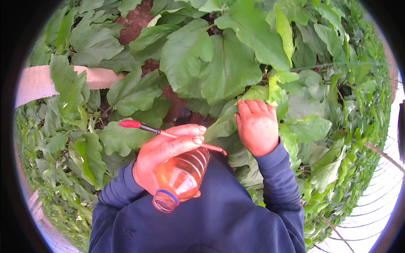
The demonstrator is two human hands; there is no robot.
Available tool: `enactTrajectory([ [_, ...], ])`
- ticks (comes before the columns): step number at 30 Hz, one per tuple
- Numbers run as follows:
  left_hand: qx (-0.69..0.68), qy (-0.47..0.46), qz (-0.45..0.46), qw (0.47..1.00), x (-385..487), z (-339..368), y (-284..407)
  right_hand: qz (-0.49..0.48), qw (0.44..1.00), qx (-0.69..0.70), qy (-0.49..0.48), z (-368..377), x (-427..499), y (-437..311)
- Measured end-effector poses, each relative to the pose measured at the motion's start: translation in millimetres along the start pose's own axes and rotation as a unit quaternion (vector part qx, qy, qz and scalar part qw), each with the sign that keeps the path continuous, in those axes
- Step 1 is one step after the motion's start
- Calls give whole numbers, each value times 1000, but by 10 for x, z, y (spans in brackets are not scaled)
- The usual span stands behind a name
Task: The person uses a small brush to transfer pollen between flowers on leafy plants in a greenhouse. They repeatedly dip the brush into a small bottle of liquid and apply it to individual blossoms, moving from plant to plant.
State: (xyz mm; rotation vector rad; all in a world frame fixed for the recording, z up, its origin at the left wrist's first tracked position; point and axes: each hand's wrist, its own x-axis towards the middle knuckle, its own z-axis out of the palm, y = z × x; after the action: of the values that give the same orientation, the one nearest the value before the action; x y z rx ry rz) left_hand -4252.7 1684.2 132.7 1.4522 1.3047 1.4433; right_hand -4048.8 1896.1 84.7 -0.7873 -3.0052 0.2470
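Note:
My left hand (158,151) grips a clear plastic bottle (186,174) with reddish-orange liquid inside. The bottle tilts, its uncapped mouth with a blue neck ring facing my body. Between the fingers of that same hand lies a slim paintbrush (147,127) with red bristles, pointing left, its handle end out to the right. My right hand (258,126) is closed over a large green leaf (226,121), which looks like eggplant; the fingertips are hidden. Broad lobed leaves (227,69) spread just beyond both hands.
Dense eggplant-like plants (335,126) surround me. A pale, flat band (38,83) crosses the foliage at left. A thin green string (335,65) runs through leaves at upper right. Reddish-brown soil (136,22) shows between leaves. White sheeting (370,218) lies at lower right.

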Motion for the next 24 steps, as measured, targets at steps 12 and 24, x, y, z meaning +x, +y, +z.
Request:
enactTrajectory([
  [12, 28, 108, 24, 993, -371, -445, -9, 28, 877, -249, -410, 754, 2135, 470],
  [24, 28, 178, -9, 984, -666, -861, -160, 159, 864, -265, -398, 1588, 2616, 1185],
])
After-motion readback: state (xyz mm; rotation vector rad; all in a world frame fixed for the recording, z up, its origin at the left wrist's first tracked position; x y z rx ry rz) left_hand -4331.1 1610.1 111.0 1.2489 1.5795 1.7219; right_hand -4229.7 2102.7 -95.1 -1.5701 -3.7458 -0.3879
